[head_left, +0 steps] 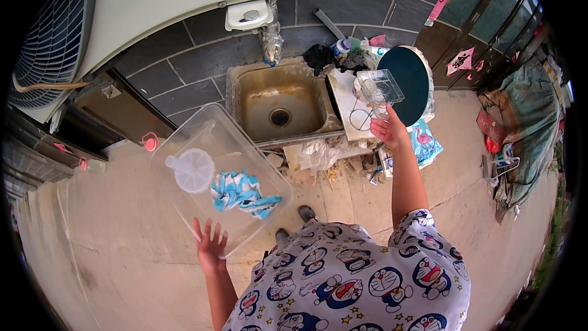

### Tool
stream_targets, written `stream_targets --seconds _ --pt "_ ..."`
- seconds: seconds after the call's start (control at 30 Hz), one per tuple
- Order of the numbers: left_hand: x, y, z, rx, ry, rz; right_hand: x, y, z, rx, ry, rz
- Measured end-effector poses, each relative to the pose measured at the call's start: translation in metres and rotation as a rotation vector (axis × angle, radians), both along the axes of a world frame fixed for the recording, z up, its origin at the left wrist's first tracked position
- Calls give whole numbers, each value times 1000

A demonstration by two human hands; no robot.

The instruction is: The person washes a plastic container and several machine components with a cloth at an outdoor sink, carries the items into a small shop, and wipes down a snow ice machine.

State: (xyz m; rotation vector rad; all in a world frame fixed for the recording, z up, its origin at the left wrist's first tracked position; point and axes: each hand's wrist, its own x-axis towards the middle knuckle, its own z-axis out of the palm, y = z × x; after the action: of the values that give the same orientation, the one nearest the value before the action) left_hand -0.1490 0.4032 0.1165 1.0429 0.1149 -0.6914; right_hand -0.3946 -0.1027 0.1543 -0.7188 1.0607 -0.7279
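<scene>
Biggest thing by you is the clear tub (236, 153), left of centre in frame, tilted at an angle, its upper right side overlapping the view of the sink. The steel sink (245, 95) sits upper centre, drain visible, walls stained brown. Dark green round basin (409, 83) is upper right, just beside the counter clutter. Blue-and-white cloth (242, 195) lies bunched in the tub, toward its lower right. Translucent round strainer (194, 170) is in there too, left of the cloth. Small clear box (383, 89) is upper right, in front of the basin. Your right hand (389, 127) has it by the near edge, thumb up, fingers half curled. Your left hand (211, 248) is at the tub's lower left edge, fingers spread; can't tell how firmly it grips.
</scene>
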Motion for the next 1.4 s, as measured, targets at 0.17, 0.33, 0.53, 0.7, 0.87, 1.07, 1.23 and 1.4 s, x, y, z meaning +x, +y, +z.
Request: stream_targets --seconds 0.17,0.33,0.53,0.7,0.87,1.07,1.23,1.4 --pt "-5 -3 -3 -7 -7 -14 2 -4 2 -145 22 -23" --pt "-15 -3 -14 17 -3 -5 1 -9 7 -222 59 -60" --pt "-25 2 -19 -17 13 54 -3 -15 26 -340 21 11" --pt "-23 10 -21 -10 0 61 -16 0 77 -310 -182 97" --pt "-11 13 -18 34 -41 -7 -93 17 141 -433 -194 87" --pt "16 11 -1 20 -126 -261 -277 113 178 -656 -335 -68" --pt "39 -15 15 -48 -47 -503 -409 423 -206 767 662 -1010" --pt "31 -31 35 -59 -48 -591 -346 607 -273 1123 486 -1237"
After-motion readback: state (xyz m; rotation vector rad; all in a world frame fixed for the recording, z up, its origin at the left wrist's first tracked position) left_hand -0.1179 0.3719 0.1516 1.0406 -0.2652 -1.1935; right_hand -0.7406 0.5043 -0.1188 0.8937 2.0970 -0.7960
